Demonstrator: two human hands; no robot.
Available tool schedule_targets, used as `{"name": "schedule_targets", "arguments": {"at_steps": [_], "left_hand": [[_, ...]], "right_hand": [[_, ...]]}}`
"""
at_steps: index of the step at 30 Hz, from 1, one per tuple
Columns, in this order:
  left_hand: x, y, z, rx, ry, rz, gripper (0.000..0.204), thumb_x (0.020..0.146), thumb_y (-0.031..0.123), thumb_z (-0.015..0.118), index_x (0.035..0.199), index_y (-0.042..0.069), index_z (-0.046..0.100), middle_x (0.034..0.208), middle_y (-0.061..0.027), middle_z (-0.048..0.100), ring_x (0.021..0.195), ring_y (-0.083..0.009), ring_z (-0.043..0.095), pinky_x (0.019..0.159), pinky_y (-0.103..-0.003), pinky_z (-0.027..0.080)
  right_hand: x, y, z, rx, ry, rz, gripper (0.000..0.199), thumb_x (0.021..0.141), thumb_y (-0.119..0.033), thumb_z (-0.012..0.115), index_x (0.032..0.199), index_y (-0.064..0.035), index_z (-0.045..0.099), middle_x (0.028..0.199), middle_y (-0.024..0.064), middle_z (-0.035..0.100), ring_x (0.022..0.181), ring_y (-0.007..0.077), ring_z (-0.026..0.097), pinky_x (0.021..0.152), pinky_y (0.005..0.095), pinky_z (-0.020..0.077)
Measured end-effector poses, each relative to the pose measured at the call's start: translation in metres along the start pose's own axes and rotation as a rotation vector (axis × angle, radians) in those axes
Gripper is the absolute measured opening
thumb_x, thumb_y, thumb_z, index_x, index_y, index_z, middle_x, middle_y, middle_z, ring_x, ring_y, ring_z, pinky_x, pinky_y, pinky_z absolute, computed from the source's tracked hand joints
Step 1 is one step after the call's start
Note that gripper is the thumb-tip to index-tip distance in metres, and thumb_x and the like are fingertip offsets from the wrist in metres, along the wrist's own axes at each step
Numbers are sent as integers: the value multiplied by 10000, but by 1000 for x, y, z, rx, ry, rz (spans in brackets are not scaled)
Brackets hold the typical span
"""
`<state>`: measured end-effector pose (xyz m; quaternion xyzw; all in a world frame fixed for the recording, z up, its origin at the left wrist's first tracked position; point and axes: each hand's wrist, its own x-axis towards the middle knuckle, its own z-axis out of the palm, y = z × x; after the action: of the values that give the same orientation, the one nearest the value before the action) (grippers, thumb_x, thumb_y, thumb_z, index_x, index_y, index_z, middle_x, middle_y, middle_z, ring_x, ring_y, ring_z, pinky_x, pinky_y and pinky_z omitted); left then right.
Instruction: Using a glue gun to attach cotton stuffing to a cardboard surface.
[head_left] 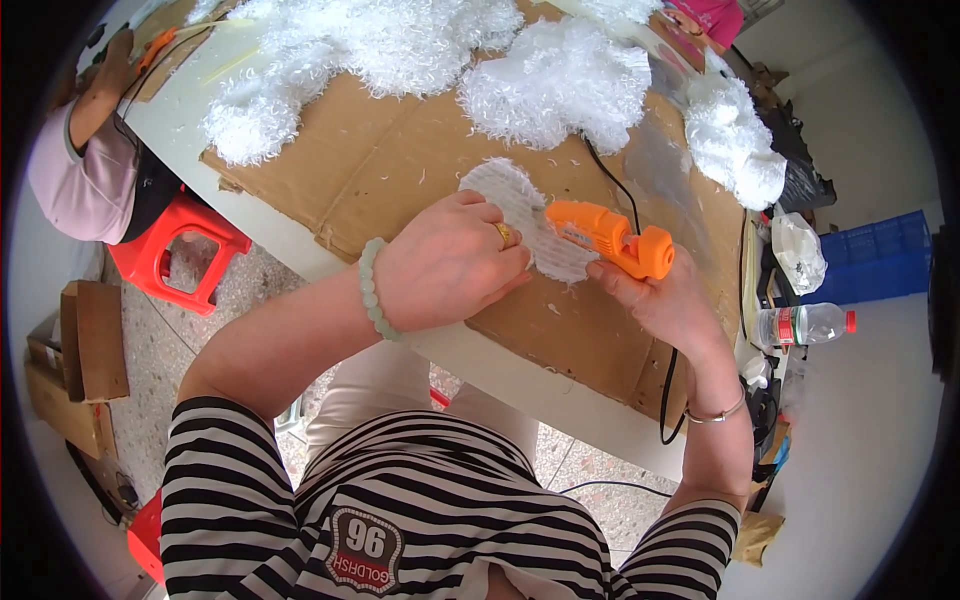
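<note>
My right hand (668,305) is wrapped around an orange hot glue gun (595,228), its nozzle pointing left at a white ribbed piece of fabric (555,255). The piece has a fuzzy edge and lies on the brown cardboard (400,150). Fingers curled, my left hand (450,258) grips the near left side of the fabric and covers part of it. The fingertips are partly hidden beneath the hand. A black cord (612,175) shows behind the glue gun.
Heaps of fluffy white shredded material (560,85) lie along the far side. At the left, another person's arm (95,105) appears beside a red stool (185,250). A plastic bottle (805,324) and a blue crate (875,258) are at the right.
</note>
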<state>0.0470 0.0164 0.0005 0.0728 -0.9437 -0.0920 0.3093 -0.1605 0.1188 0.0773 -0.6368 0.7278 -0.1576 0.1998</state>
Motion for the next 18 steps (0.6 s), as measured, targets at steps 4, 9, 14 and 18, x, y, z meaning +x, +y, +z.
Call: {"name": "schedule_targets", "arguments": {"at_steps": [4, 9, 14, 18], "left_hand": [[0, -1, 1, 4, 49, 16, 162, 713, 156, 662, 631, 65, 557, 632, -37, 556, 658, -207, 538, 701, -329, 440], [-1, 0, -6, -23, -58, -18, 167, 718, 132, 687, 827, 24, 620, 825, -66, 645, 784, -227, 607, 758, -347, 469], [-1, 0, -4, -21, -72, -24, 170, 724, 141, 679, 825, 20, 613, 838, -67, 648, 788, -231, 611, 757, -344, 481], [-3, -1, -3, -31, -84, -24, 175, 726, 148, 675, 823, 18, 610, 850, -71, 652, 786, -236, 615, 739, -341, 494]], "right_hand": [[-11, 10, -3, 178, 9, -59, 218, 785, -123, 684, 958, -3, 627, 737, 25, 605, 646, 89, 518, 593, 259, 447], [-15, 10, -9, 99, -63, 67, 207, 786, -91, 675, 961, 6, 620, 761, 13, 603, 685, 76, 530, 614, 245, 455], [-8, 15, -3, 89, -49, -8, 202, 780, -99, 685, 936, 9, 616, 737, 20, 594, 675, 76, 527, 607, 249, 449], [1, 3, -1, 56, -42, -44, 218, 776, -132, 697, 923, 9, 619, 701, 30, 583, 633, 93, 518, 587, 260, 438]]}}
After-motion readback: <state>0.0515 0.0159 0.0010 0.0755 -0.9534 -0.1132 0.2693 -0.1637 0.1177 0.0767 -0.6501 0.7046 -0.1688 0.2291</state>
